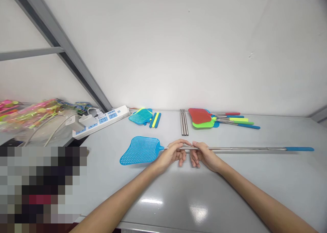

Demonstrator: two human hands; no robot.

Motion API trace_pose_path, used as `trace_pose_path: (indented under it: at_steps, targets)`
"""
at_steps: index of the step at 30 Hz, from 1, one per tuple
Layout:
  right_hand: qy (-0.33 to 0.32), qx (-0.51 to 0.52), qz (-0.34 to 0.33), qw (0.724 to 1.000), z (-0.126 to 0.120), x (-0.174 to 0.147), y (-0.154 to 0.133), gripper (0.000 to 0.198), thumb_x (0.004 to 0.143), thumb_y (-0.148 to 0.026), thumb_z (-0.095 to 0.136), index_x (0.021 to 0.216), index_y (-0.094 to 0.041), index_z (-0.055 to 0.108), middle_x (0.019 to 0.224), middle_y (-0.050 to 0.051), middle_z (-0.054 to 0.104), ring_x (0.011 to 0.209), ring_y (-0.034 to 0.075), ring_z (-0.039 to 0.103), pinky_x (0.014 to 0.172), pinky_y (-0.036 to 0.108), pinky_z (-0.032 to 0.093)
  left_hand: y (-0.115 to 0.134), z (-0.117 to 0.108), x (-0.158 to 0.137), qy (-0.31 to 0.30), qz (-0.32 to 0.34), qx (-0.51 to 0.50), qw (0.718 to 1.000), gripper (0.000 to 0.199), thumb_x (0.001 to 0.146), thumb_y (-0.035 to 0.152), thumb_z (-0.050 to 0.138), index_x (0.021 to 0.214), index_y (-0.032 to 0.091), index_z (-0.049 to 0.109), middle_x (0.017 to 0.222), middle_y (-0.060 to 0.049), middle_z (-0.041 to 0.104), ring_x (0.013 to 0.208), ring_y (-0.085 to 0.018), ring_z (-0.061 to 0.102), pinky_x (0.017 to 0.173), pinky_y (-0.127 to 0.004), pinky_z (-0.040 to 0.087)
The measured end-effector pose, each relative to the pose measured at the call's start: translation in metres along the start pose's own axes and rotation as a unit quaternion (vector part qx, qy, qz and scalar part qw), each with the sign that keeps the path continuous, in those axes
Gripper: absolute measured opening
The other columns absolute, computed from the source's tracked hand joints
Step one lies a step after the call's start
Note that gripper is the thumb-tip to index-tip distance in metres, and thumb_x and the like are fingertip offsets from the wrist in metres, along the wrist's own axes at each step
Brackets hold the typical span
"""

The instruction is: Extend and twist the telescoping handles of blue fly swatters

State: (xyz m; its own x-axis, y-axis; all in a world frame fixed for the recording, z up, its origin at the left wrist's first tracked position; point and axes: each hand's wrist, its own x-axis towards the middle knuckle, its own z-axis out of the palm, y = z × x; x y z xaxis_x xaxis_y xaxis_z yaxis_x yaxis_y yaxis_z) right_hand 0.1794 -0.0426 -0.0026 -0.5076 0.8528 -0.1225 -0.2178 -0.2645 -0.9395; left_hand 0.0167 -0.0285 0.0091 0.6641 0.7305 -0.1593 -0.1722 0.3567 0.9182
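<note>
A blue fly swatter [142,150] with its telescopic metal rod drawn out lies level across my view, its mesh head on the left and its blue handle on the right. Near the head, my left hand [172,154] grips the thin rod between thumb and fingers. My right hand [204,155] pinches the same rod just to the right, the fingertips of both hands close together. Behind them stand three loose metal tubes [184,122], side by side. Finished-looking swatters with a red head [200,115] on top lie in a pile at the back right.
Blue and yellow grips [155,120] lie beside a stack of blue swatter heads [141,116] at the back. A white power strip [103,121] with plugs sits at the left, near plastic-bagged colourful items [38,115]. A wall closes the table's [107,178] rear edge.
</note>
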Motion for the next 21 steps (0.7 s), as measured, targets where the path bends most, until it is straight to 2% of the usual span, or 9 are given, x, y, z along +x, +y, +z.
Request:
trace_pose_path:
  at_steps: [13, 21]
  targets:
    - [0.000, 0.004, 0.000, 1.000, -0.0011, 0.0000, 0.0017, 0.052, 0.082, -0.039, 0.030, 0.044, -0.012, 0.051, 0.039, 0.005, 0.051, 0.037, 0.013, 0.048, 0.041, 0.025, 0.035, -0.0006, -0.0006, -0.0004, 0.005, 0.004, -0.014, 1.000, 0.036, 0.078, 0.029, 0.034, 0.105, 0.012, 0.051, 0.051, 0.000, 0.049, 0.045, -0.011, 0.047, 0.044, -0.022, 0.035]
    - [0.016, 0.017, 0.000, 1.000, 0.0020, 0.0003, -0.0014, 0.050, 0.080, -0.041, 0.035, 0.042, -0.012, 0.050, 0.036, 0.002, 0.046, 0.040, 0.014, 0.050, 0.039, 0.024, 0.035, 0.0003, -0.0004, -0.0015, 0.005, 0.006, -0.018, 1.000, 0.035, 0.078, 0.028, 0.035, 0.105, 0.012, 0.052, 0.052, 0.000, 0.049, 0.046, -0.011, 0.048, 0.047, -0.023, 0.036]
